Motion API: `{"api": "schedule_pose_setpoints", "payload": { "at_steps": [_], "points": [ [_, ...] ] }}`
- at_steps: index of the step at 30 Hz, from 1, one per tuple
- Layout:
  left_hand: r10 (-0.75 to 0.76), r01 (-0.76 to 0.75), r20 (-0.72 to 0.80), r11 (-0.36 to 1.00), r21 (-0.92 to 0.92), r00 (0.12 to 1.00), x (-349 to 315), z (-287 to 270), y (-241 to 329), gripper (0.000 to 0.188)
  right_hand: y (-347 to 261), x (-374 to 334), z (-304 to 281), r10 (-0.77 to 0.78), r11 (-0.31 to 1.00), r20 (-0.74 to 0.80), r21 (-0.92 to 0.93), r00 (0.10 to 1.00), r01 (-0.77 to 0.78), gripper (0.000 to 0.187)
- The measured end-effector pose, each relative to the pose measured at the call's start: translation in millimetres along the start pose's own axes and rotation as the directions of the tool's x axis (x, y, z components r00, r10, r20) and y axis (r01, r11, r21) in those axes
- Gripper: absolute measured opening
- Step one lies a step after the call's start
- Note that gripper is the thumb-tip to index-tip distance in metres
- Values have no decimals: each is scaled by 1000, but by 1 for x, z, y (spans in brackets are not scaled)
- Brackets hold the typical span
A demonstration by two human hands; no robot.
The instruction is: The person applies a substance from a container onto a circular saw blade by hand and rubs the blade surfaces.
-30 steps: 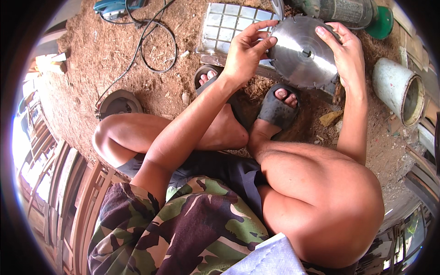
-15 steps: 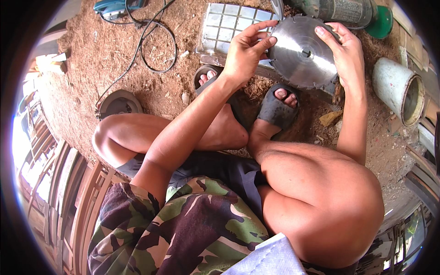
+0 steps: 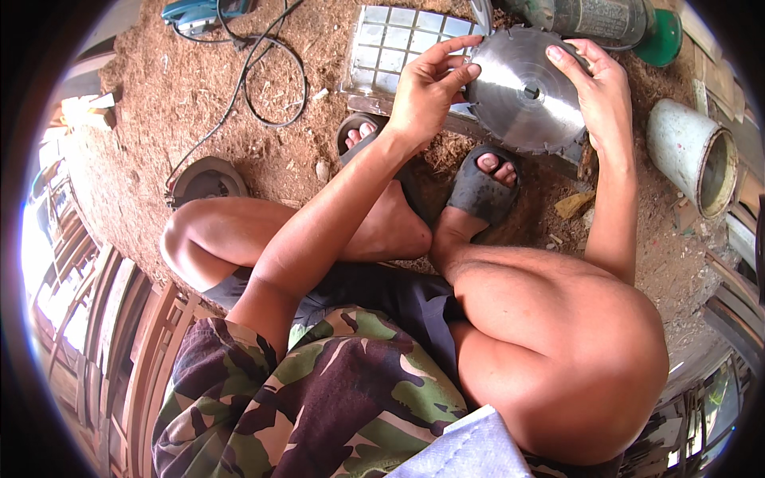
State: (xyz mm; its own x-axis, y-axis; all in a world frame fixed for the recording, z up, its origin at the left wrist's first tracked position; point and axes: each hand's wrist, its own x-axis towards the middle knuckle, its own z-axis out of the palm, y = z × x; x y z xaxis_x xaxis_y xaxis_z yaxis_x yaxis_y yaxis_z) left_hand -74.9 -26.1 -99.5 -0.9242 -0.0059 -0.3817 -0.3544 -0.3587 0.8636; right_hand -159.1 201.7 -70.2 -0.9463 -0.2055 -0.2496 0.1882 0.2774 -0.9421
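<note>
A round circular saw blade (image 3: pixel 518 107) of bright steel, toothed along its rim and with a small centre hole, is held up between my two hands. My left hand (image 3: pixel 430 92) pinches its left edge, thumb and fingers close together. On the upper right edge, my right hand (image 3: pixel 602 88) has its thumb laid on the face; its fingers curl behind and are partly hidden. Behind the blade, a green-grey power tool (image 3: pixel 594 20) with a green round end lies on the ground. A white tiled panel (image 3: pixel 398 48) sits just beyond my left hand.
A blue power tool (image 3: pixel 207 11) with a looped black cable (image 3: pixel 303 88) lies far left on sawdust-covered ground. A dark round disc (image 3: pixel 209 182) is by my left knee. To the right, a whitish bucket (image 3: pixel 681 143) lies tipped. Wooden strips (image 3: pixel 143 358) are stacked at lower left.
</note>
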Motion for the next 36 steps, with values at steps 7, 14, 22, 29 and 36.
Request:
{"api": "schedule_pose_setpoints", "payload": {
  "at_steps": [7,14,22,29,36],
  "points": [
    [1,-1,-3,1000,2,1000,0,1,1,38,0,0,1,3,1000,-13,-6,1000,-3,26],
    [-2,2,-13,1000,18,1000,1,0,0,37,0,0,1,2,1000,0,0,1000,-2,27],
    [1,-1,-15,1000,29,1000,1,0,-1,38,2,1,0,21,1000,3,7,1000,-21,29],
    [-3,3,-20,1000,23,1000,0,1,0,37,2,0,1,16,1000,-1,14,1000,-16,28],
    [-4,4,-21,1000,22,1000,1,0,-1,37,4,1,1,25,1000,1,9,1000,-25,28]
  ]
}}
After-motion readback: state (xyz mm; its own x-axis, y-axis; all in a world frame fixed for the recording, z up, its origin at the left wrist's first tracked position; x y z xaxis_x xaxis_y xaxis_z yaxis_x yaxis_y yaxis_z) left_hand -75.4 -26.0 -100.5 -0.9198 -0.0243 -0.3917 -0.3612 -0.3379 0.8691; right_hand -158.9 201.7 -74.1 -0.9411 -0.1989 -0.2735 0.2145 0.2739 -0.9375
